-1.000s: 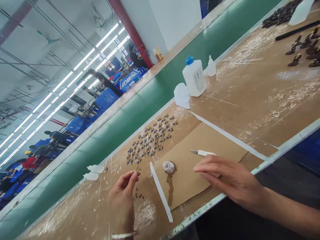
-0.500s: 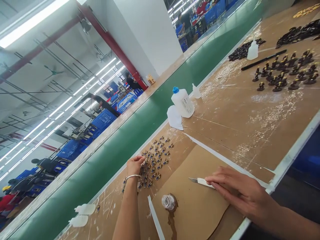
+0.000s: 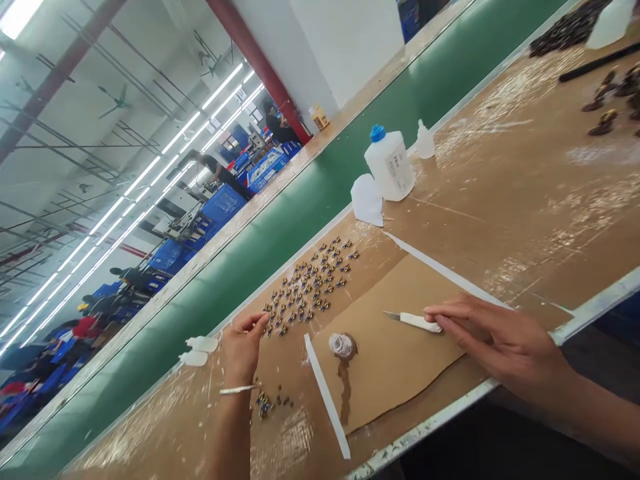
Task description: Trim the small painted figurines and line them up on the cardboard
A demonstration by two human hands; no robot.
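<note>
Brown table [image 3: 525,187] w/ whitish streaks & speckles; belt [image 3: 310,200] beyond it plain green; bottle [image 3: 391,167] white w/ blue cap [image 3: 378,133] & pale printed label. Parts [image 3: 313,283] gold & blue, just left of the tan card [image 3: 400,360], which has a dark brown stain [image 3: 343,383] nr its left edge; knife [image 3: 415,322] = white handle, silver blade; strips [image 3: 327,397] white. Bangle [image 3: 239,389] silver, near left; pillar [image 3: 260,63] red & crates [image 3: 223,203] blue, far left; pieces [image 3: 607,100] far right dark brown w/ yellowish bits.
</note>
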